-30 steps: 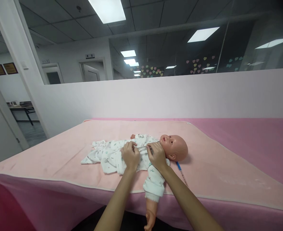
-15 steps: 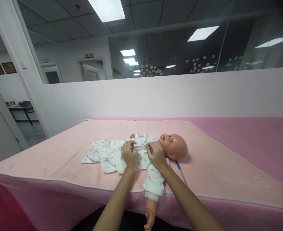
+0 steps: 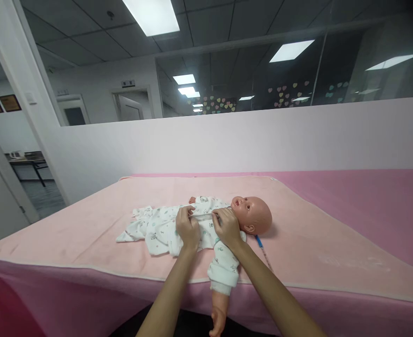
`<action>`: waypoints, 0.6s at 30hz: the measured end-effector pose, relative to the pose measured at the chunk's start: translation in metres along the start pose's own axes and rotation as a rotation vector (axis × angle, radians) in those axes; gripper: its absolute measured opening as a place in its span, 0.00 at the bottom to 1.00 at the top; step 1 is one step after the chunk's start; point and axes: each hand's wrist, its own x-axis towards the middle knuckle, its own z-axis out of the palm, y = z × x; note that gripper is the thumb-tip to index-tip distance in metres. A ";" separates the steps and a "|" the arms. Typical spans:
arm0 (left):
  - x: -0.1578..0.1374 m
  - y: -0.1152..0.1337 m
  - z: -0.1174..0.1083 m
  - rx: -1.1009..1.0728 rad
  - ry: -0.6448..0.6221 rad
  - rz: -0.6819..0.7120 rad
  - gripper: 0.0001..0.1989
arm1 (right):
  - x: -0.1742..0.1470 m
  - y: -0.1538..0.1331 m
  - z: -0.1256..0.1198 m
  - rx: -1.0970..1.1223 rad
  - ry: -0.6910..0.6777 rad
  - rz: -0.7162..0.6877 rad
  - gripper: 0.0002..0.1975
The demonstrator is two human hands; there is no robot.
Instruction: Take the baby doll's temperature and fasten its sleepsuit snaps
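Observation:
A baby doll (image 3: 257, 214) lies on its back, head to the right, dressed in a white printed baby outfit (image 3: 160, 234). My left hand (image 3: 188, 228) pinches the cloth over the doll's middle. Near the doll's neck, the fingers of my right hand (image 3: 227, 227) are closed on the same front edge, and the fabric between both hands looks drawn straight. One doll arm (image 3: 219, 304) in a white sleeve hangs over the table's near edge, between my forearms. The outfit's lower part lies flat and loose to the left. My fingers partly hide the edge they grip.
Under the doll spreads a peach pad (image 3: 315, 252) on a pink cover (image 3: 378, 201). A thin blue-tipped stick (image 3: 259, 242), perhaps a thermometer, lies beside the doll's head. Behind stands a white half wall (image 3: 227, 145) with glass above it.
Both hands keep their hold on the cloth in nearly the same place. The whole view has shifted slightly; the doll lies as before.

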 end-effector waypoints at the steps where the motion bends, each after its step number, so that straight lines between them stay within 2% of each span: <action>1: 0.000 0.000 0.000 -0.009 0.002 0.001 0.15 | 0.000 0.000 0.000 -0.002 -0.001 0.001 0.08; 18: 0.001 0.001 -0.001 0.008 0.013 0.006 0.12 | -0.001 0.002 0.002 -0.006 0.003 -0.004 0.08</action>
